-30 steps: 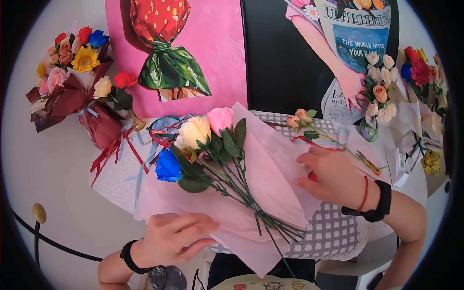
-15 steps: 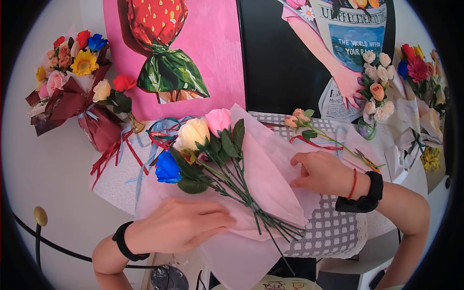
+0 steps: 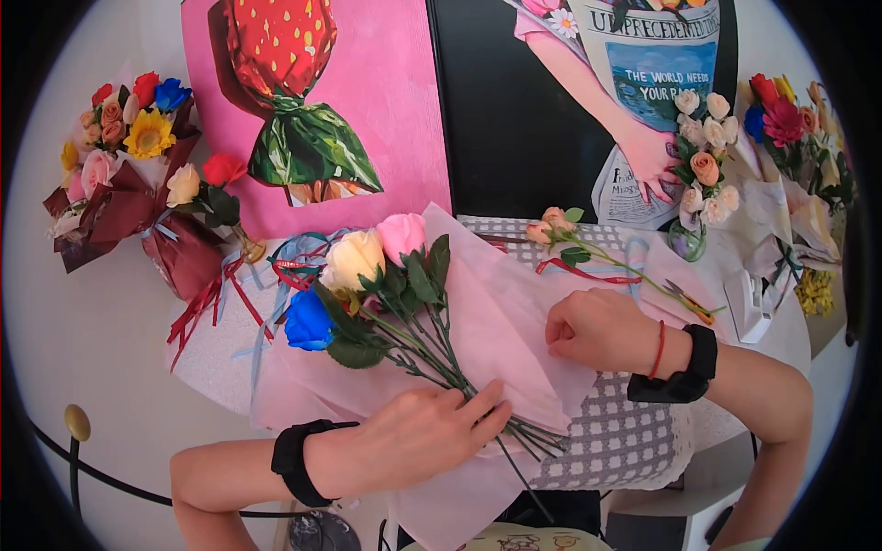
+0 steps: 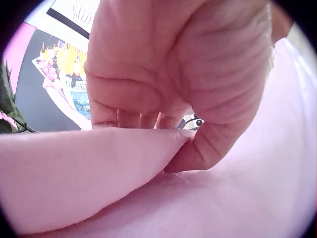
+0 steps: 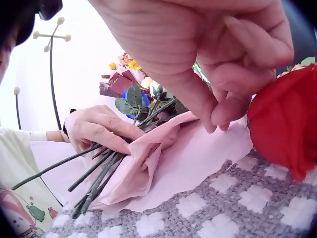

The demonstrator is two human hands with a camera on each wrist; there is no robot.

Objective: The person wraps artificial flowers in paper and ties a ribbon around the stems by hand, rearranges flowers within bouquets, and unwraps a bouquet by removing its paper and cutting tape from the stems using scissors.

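Note:
A blue rose (image 3: 310, 323), a cream rose (image 3: 352, 260) and a pink rose (image 3: 402, 237) lie together on pale pink wrapping paper (image 3: 501, 303). My left hand (image 3: 413, 433) reaches across their green stems (image 5: 90, 171). In the left wrist view its thumb and fingers lie on either side of a fold of the paper. At the paper's right side, my right hand (image 3: 606, 331) has its thumb and index fingertips pressed together on the sheet. A red rose (image 5: 290, 119) shows close beside this hand in the right wrist view; the hand hides it from the head view.
A crocheted grey-and-white cloth (image 3: 634, 441) covers the table. Scissors (image 3: 689, 301) and a peach rose stem (image 3: 556, 225) lie at the right rear. Wrapped bouquets (image 3: 161, 230) stand on both sides, with ribbons (image 3: 299, 262) at the back and two paintings (image 3: 404, 138) behind.
My left hand has moved right, from the paper's lower left to over the stems, drawing paper along. The right hand's fingers have closed together at the paper. The view has shifted slightly.

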